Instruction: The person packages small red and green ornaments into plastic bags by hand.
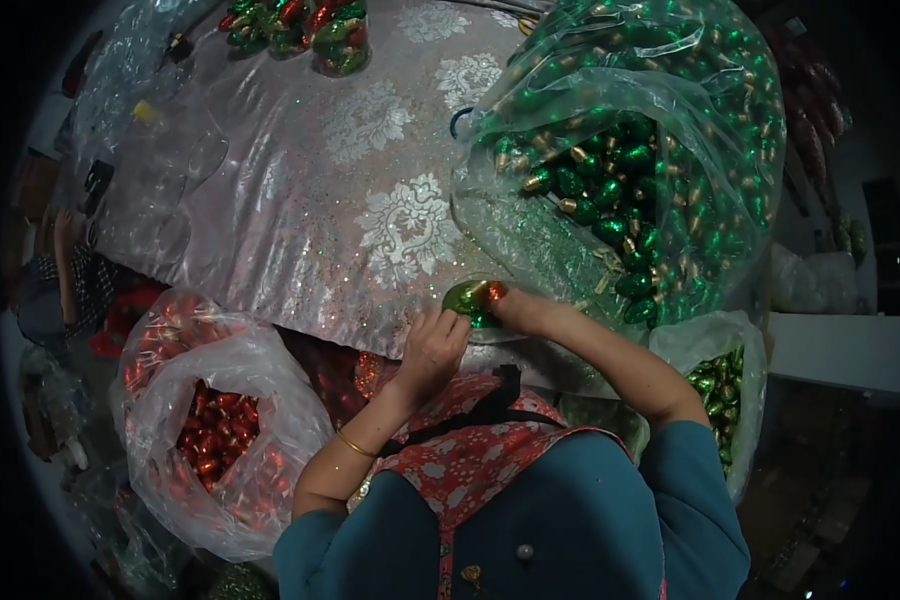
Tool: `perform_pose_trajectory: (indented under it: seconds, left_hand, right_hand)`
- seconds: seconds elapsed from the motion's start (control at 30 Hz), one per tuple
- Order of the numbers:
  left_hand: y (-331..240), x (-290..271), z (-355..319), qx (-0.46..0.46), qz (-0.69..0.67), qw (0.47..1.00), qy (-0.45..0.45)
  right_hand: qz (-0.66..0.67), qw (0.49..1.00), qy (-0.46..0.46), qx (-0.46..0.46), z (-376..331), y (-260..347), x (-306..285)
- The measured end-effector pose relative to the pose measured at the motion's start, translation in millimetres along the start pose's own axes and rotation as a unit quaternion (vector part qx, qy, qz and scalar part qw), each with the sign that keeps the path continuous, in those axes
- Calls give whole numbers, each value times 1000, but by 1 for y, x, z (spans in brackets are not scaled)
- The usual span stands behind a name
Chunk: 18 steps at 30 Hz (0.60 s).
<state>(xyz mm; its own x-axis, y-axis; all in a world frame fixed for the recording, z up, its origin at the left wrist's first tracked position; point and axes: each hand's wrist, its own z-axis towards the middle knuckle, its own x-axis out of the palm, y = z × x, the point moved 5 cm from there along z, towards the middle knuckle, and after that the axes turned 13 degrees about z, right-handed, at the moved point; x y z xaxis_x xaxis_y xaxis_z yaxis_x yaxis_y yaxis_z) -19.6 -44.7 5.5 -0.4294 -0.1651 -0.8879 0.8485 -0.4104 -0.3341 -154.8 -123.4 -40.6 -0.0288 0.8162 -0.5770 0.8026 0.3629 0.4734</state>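
At the table's near edge lies a small clear plastic container [510, 334] with shiny green ornaments [462, 298] in it. My left hand [435, 348] is closed at its left side, fingertips on the rim. My right hand [522, 310] reaches in from the right with fingers bent round a glossy red ornament [492, 291]; its fingertips are partly hidden. Just beyond my right hand, a large open plastic bag [540, 235] spills green bulb-shaped ornaments [610, 190] with gold caps.
Filled clear containers [340, 45] stand at the far edge of the glitter-strewn patterned tablecloth [300, 190]. A bag of red ornaments [270, 400] sits below left, a bag of light green ones [745, 400] at right. Another person's arm [65, 260] shows far left.
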Motion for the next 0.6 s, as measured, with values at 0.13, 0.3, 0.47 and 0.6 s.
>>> perform_pose_trajectory:
  seconds: [0.13,0.3,0.47,0.6]
  left_hand:
    - [7,0,-1,-12,3,1000,16]
    - [8,-7,-12,-31,-14,999,30]
    - [-6,-21,6,-43,-45,998,-25]
    - [-8,-21,3,-56,-28,998,-1]
  right_hand:
    - [52,996,-24,-68,-24,15,-23]
    - [272,938,-210,-42,-60,-9,-117]
    - [-104,862,-496,8,-3,-152,-117]
    - [-219,837,-499,51,15,-164,-110]
